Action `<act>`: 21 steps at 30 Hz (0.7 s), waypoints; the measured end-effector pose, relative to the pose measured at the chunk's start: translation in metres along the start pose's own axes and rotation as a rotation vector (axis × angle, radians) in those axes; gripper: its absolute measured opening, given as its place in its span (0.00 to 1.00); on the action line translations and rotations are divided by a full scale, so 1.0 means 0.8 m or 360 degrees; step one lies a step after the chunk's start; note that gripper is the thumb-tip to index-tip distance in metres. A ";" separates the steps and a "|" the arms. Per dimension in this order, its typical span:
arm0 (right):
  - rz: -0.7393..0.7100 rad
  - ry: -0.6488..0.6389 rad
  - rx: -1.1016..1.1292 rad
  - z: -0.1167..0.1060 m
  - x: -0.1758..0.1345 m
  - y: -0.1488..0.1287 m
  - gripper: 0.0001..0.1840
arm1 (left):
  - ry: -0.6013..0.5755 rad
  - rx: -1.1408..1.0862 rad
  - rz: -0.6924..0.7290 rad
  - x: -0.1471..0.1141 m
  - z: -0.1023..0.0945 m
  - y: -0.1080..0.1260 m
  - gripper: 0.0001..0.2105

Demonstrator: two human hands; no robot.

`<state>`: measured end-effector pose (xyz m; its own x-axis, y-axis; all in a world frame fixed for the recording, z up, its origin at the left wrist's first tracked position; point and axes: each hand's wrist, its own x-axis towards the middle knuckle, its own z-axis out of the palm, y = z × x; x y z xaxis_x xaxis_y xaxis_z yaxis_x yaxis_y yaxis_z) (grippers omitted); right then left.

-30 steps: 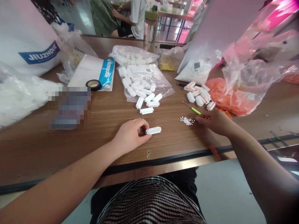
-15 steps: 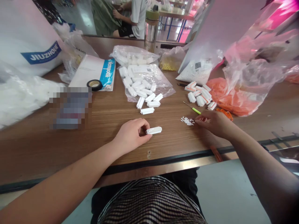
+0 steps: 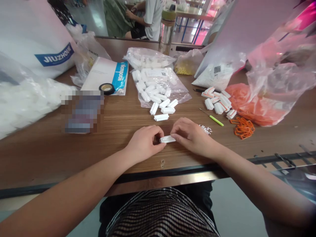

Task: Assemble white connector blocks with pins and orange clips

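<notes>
Right hand (image 3: 177, 133) has swung left from the small white plastic pegs (image 3: 206, 129) to the oblong white plastic block (image 3: 168, 139)

It lies near the scene's centre, its left end pinched by the left hand (image 3: 145, 141); how full it is cannot be told. Right thumb and fingers draw together at its right end; whether they grip a peg is hidden. Farther right, white plastic blocks with orange strips (image 3: 218, 108) look more complete; pegs and bent orange plastic loops (image 3: 243, 128) lie loose.

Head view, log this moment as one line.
left hand: holds white connector; right hand: at connector's right end; green-handled tool: lying unheld
</notes>
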<state>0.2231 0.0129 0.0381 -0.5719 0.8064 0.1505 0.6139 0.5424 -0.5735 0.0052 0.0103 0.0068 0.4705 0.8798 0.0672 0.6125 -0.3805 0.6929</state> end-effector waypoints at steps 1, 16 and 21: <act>0.0003 -0.0020 0.0001 0.003 0.002 0.001 0.05 | 0.0004 -0.0002 0.0004 0.000 0.000 0.000 0.05; -0.0267 0.0117 -0.0234 0.010 -0.006 0.004 0.08 | 0.0038 -0.0036 0.0004 0.000 0.001 0.003 0.05; -0.0326 0.0181 -0.0329 0.013 -0.010 0.002 0.08 | 0.0031 -0.0023 0.0004 0.000 0.002 0.001 0.06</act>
<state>0.2231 0.0048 0.0275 -0.6378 0.6903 0.3416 0.5966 0.7233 -0.3478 0.0066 0.0098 0.0065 0.4594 0.8844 0.0827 0.6021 -0.3785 0.7030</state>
